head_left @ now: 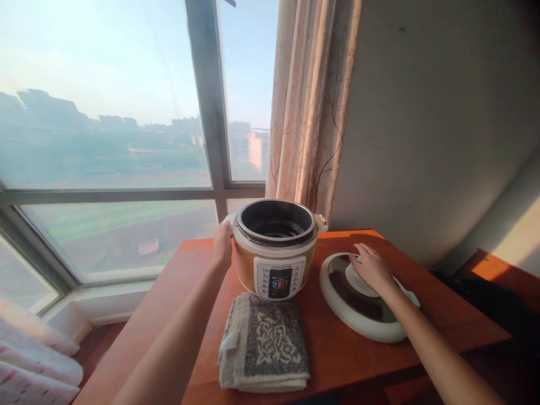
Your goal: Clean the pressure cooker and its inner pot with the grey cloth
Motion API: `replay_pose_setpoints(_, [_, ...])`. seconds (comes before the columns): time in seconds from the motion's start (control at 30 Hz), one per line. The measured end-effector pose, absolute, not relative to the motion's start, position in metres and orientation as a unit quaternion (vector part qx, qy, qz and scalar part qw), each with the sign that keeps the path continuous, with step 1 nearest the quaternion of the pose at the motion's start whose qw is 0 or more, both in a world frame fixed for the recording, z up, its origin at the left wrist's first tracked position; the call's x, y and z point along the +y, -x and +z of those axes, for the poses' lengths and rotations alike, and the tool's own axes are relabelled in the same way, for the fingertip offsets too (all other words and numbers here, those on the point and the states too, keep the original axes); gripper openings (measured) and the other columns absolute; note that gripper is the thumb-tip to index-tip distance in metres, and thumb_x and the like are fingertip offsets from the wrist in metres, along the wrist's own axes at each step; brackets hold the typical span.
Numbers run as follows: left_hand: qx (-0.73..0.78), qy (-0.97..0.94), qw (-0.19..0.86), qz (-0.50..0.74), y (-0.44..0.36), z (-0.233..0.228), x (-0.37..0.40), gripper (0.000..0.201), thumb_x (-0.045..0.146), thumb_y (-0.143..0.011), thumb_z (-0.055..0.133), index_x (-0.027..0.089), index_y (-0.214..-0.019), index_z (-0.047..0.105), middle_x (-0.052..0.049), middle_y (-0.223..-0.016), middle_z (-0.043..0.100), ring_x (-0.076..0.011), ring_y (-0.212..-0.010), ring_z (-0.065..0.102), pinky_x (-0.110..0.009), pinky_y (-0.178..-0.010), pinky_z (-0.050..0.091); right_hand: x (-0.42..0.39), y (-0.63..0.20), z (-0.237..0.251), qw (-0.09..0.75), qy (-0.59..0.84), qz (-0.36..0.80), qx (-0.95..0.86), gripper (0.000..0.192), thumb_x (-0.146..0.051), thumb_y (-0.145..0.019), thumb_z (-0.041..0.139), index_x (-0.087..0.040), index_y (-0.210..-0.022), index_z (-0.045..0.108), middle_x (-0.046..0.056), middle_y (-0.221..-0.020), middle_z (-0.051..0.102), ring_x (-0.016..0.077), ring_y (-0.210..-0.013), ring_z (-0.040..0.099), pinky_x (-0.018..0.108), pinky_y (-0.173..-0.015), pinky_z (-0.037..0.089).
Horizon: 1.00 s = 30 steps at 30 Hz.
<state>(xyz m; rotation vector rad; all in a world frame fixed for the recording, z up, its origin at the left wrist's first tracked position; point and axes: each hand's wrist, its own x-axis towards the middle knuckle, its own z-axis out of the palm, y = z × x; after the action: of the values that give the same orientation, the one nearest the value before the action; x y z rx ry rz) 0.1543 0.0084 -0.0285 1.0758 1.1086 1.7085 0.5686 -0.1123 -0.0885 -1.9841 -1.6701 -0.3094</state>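
Observation:
An electric pressure cooker (244, 264) with a gold body and white rim stands uncovered on the table, its dark inner pot (276, 222) showing. My left hand (223, 246) is closed around the cooker's left side handle. To the right, the round white and brown lid (343, 304) lies flat on the tabletop. Over its central knob is my right hand (371, 268), fingers bent round the knob and partly covering it. A folded grey and beige patterned towel (270, 349) lies just in front of the cooker, near neither hand.
The reddish-brown wooden table (447, 315) has its far edge near a curtain (307, 101) and the wall. A large window (105, 140) with a grey frame fills the left side. Another pale curtain (37, 360) hangs at lower left.

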Motion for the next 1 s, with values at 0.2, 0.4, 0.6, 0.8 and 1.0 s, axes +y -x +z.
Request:
replay_pose_setpoints(0.2, [0.426, -0.414, 0.416, 0.688, -0.153, -0.032, 0.013, 0.052, 0.047, -0.087, 0.053, 0.027, -0.135, 0.055, -0.007, -0.127, 0.061, -0.0240, -0.109, 0.059, -0.034, -0.087, 0.049, -0.142, -0.584, -0.122, 0.167, 0.747, -0.182, -0.617, 0.046, -0.044, -0.095, 0.049, -0.013, -0.127, 0.061, 0.019, -0.127, 0.061, 0.0335, -0.120, 0.057, 0.045, -0.099, 0.046])
replay_pose_setpoints(0.4, [0.397, -0.430, 0.468, 0.662, -0.144, -0.037, 0.018, 0.058, 0.050, -0.086, 0.056, 0.031, -0.140, 0.050, -0.006, -0.126, 0.062, -0.0243, -0.106, 0.061, -0.036, -0.086, 0.049, -0.148, -0.573, -0.116, 0.121, 0.759, -0.219, -0.602, 0.044, -0.049, -0.097, 0.048, -0.015, -0.121, 0.062, 0.016, -0.110, 0.063, 0.0328, -0.107, 0.061, 0.041, -0.088, 0.049])
replay_pose_setpoints(0.6, [0.347, -0.407, 0.477, 0.698, -0.154, -0.039, 0.018, 0.052, 0.051, -0.087, 0.056, 0.029, -0.134, 0.051, -0.005, -0.115, 0.066, -0.0244, -0.106, 0.061, -0.037, -0.090, 0.048, -0.143, -0.574, -0.099, 0.075, 0.789, -0.156, -0.590, 0.051, -0.062, -0.095, 0.042, -0.020, -0.116, 0.061, 0.014, -0.117, 0.062, 0.0317, -0.094, 0.067, 0.041, -0.074, 0.050])
replay_pose_setpoints(0.8, [0.339, -0.440, 0.451, 0.699, -0.152, -0.042, 0.022, 0.047, 0.051, -0.085, 0.057, 0.027, -0.126, 0.057, -0.005, -0.113, 0.065, -0.0229, -0.102, 0.061, -0.033, -0.084, 0.048, -0.136, -0.586, -0.114, 0.180, 0.759, -0.149, -0.608, 0.044, -0.058, -0.089, 0.052, -0.019, -0.106, 0.062, 0.013, -0.114, 0.068, 0.0309, -0.098, 0.068, 0.039, -0.082, 0.051])
replay_pose_setpoints(1.0, [0.350, -0.452, 0.411, 0.710, -0.154, -0.043, 0.027, 0.052, 0.054, -0.084, 0.050, 0.024, -0.126, 0.056, -0.006, -0.110, 0.064, -0.0232, -0.097, 0.061, -0.032, -0.078, 0.050, -0.138, -0.599, -0.123, 0.303, 0.723, -0.151, -0.603, 0.049, -0.067, -0.083, 0.049, -0.022, -0.096, 0.066, 0.014, -0.101, 0.072, 0.0327, -0.093, 0.069, 0.043, -0.083, 0.053])
